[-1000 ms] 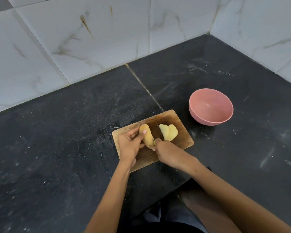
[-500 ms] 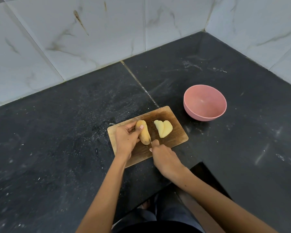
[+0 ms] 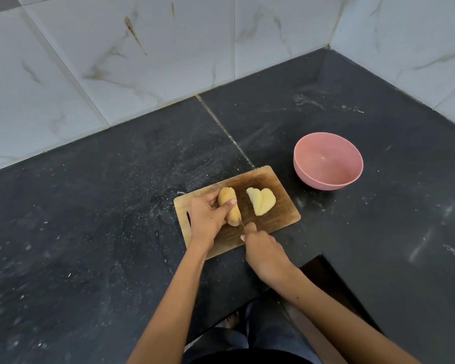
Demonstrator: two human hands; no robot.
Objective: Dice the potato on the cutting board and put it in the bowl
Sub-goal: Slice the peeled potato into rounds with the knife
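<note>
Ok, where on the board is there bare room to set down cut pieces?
Bare wood shows on the cutting board along its far edge and at the corner nearest the pink bowl. Crowded: the left hand grips the potato, the right hand works beside it, and slices fill the middle.

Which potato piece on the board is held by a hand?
The unsliced potato piece, on the cutting board's left part: the left hand grips it. The cut slices lie free beside it.

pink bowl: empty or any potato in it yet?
Empty. The pink bowl shows only bare inner wall; the cut potato slices lie on the cutting board.
</note>
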